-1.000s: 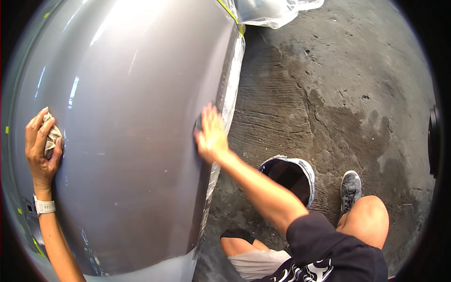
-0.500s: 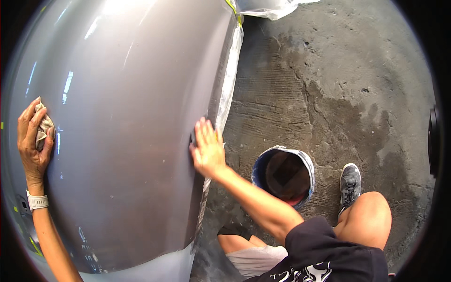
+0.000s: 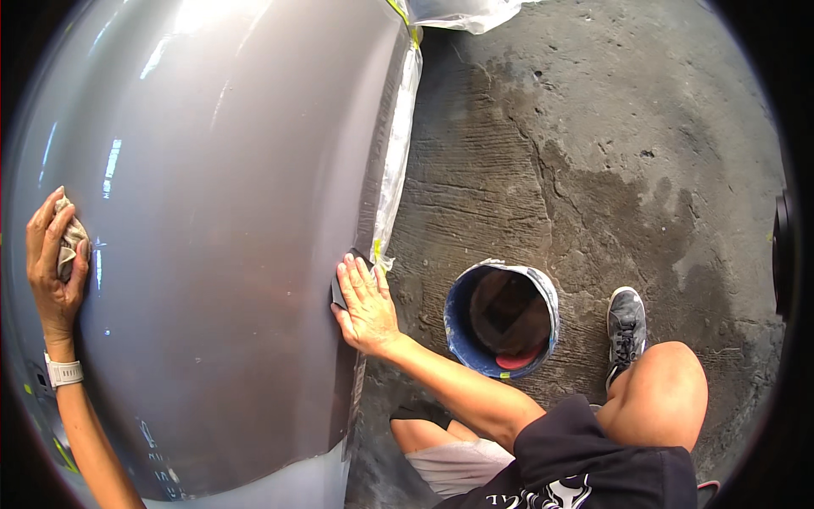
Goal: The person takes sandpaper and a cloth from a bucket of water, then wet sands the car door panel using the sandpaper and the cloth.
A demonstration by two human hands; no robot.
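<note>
Right hand (image 3: 367, 305) is laid flat, fingers outstretched and close together, over a dark sheet (image 3: 337, 293) that is pressed against the right-hand edge of a glossy grey panel (image 3: 212, 254). By the left hand (image 3: 52, 263), fingers curled, a crumpled beige cloth (image 3: 71, 236) is gripped against the far left of the same panel. Beyond the right forearm, a blue bucket (image 3: 458, 329) with a whitish, splashed rim is stood on the concrete floor (image 3: 610, 229); inside it a dark, shiny surface is seen, with a red patch (image 3: 517, 360) low in the opening and a small yellow-green piece (image 3: 504, 374) at the near rim. Most of the dark sheet is covered by the fingers; its exposed left edge is slanted slightly, upper end toward the right, and its long axis cannot be told. The right-hand fingers are pointed up the view, a little leftward. The panel's long axis is run from bottom to top, its right side bordered by clear masking film (image 3: 395, 170)
</note>
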